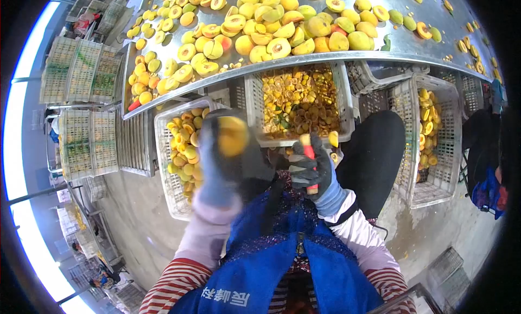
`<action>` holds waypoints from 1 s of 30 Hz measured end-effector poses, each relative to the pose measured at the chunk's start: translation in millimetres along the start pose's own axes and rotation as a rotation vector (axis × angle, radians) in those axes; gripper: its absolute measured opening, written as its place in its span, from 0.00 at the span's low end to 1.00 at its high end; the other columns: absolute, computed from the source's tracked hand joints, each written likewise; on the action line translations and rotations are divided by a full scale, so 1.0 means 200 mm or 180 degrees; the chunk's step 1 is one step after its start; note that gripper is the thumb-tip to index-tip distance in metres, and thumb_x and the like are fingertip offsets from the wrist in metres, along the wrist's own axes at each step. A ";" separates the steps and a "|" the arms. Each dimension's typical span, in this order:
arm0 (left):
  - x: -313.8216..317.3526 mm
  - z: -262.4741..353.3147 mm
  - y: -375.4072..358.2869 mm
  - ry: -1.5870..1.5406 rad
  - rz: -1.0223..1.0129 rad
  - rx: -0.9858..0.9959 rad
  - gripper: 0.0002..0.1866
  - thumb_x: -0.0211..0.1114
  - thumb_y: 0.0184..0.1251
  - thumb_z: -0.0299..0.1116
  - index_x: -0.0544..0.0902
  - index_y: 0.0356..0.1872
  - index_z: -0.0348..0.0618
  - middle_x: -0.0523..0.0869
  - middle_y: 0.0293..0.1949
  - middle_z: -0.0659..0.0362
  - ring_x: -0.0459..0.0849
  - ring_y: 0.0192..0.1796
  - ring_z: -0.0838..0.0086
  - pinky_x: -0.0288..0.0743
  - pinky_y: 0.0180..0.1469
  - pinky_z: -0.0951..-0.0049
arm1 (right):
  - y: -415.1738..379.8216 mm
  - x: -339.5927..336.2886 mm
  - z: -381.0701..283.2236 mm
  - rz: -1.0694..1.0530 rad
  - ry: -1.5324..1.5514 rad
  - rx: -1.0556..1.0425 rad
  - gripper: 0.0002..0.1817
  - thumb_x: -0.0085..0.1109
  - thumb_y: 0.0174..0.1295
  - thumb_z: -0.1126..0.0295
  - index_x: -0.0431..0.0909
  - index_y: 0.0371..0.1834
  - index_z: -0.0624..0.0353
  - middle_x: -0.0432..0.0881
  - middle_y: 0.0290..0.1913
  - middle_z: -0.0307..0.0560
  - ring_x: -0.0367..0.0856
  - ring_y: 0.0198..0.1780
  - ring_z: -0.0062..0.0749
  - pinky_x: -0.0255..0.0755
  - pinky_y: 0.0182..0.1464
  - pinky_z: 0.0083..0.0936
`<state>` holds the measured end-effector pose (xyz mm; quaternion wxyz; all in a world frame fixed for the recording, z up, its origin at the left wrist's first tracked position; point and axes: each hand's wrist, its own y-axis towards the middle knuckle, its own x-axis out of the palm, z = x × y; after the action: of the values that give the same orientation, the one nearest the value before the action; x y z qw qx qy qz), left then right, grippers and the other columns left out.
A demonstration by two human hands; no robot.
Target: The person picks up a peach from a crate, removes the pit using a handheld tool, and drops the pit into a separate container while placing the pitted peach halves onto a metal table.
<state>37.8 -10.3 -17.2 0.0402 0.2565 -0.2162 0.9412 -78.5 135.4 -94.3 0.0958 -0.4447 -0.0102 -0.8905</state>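
Observation:
My left hand [214, 159], gloved and smeared by motion, holds a yellow peach [233, 136] at its fingers, above my knee. My right hand [313, 170], in a grey and black glove, is closed around a tool with a red handle [310, 161]; its working end is not clear. Beside the right fingers is a small piece of yellow peach [333, 138]. A white crate [251, 99] with cut peach scraps and pits stands just beyond both hands. Left of my left hand, another white crate [176, 205] holds many peach halves [182, 146].
A metal table [239, 64] runs across the front, its raised edge above the crates, loaded with whole and halved peaches [271, 29]. To the right stands a crate [415, 181] of peach halves. Stacked crates [87, 143] line the left side. A person [485, 189] sits at far right.

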 end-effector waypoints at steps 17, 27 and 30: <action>0.16 0.14 1.08 0.5628 -0.1229 0.2145 0.19 0.67 0.54 0.41 0.77 0.40 0.36 0.84 0.35 0.48 0.84 0.38 0.59 0.76 0.41 0.65 | 0.18 0.07 -0.11 0.1878 -0.1889 -0.1084 0.26 0.45 0.61 0.39 0.70 0.36 0.53 0.70 0.18 0.34 0.68 0.14 0.22 0.63 0.15 0.18; 0.23 -0.08 0.26 0.2567 -0.2119 0.0395 0.16 0.57 0.66 0.35 0.77 0.47 0.33 0.82 0.40 0.59 0.77 0.40 0.76 0.70 0.47 0.77 | 0.19 0.16 -0.03 0.1834 -0.7012 -0.2320 0.35 0.61 0.51 0.65 0.60 0.62 0.66 0.75 0.49 0.59 0.78 0.45 0.50 0.71 0.48 0.39; 0.19 -0.16 0.15 0.1315 -0.1874 -0.0360 0.19 0.55 0.68 0.40 0.75 0.50 0.33 0.80 0.43 0.58 0.76 0.44 0.76 0.68 0.50 0.76 | 0.14 0.12 -0.02 0.1596 -0.8202 -0.3025 0.37 0.64 0.49 0.62 0.61 0.62 0.65 0.76 0.47 0.59 0.78 0.43 0.51 0.71 0.47 0.38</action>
<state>-16.1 -25.4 -34.9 0.3664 0.1096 -0.1721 0.9078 -92.0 103.8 -79.5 0.0158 -0.9206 0.2883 0.2628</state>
